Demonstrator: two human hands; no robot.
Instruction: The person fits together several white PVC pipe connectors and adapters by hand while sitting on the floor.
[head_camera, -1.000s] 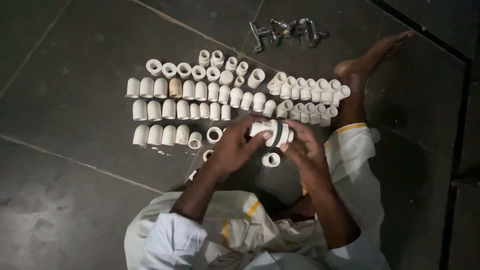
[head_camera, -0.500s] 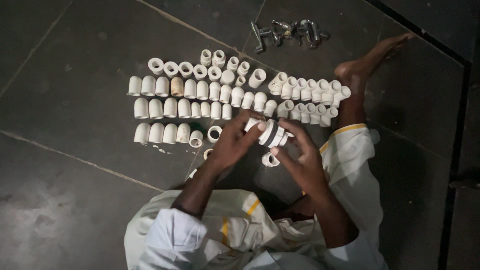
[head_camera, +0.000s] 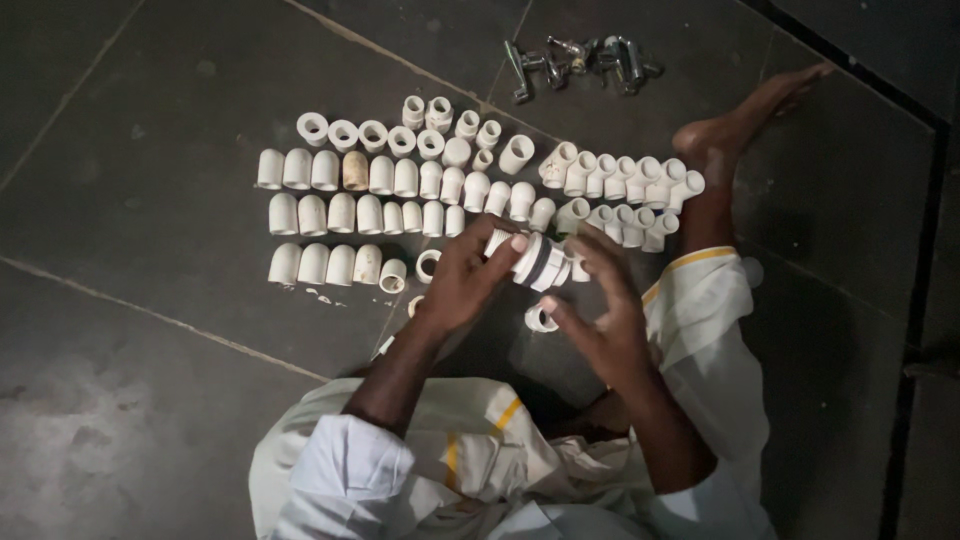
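Dark stone floor (head_camera: 150, 150), pale seam lines crossing it, rows of white plastic pipe fittings (head_camera: 360, 195) laid out in front of a seated person in white cloth. Farther back, near the top edge, a small heap of metal taps (head_camera: 585, 58). Off to the right, a bare foot (head_camera: 745, 120) stretched out beside a cluster of elbow fittings (head_camera: 625, 185).

Between both hands, just above the floor and just in front of the rows: a white threaded coupling (head_camera: 535, 260) with a dark band round its middle. Left hand (head_camera: 465, 280) closed around the coupling's left end, fingers curled over the top, thumb tip pressed near the collar. Right hand (head_camera: 600, 320) half open, fingers spread and bent toward the coupling's right end, touching or nearly touching it; hard to tell whether actually gripping. Below, on the floor between the wrists, a loose white ring (head_camera: 540, 318), touched by neither hand.

Seemingly a matter of turning one half of the coupling against the other. Best done with the left grip firm and steady, the two halves kept in line so the thread does not cross, the turning left to the right fingertips, and the piece kept low over the floor in case of a slip.

Both forearms angled inward from the lap, elbows out, wrists bent slightly down, hands meeting at the centre.
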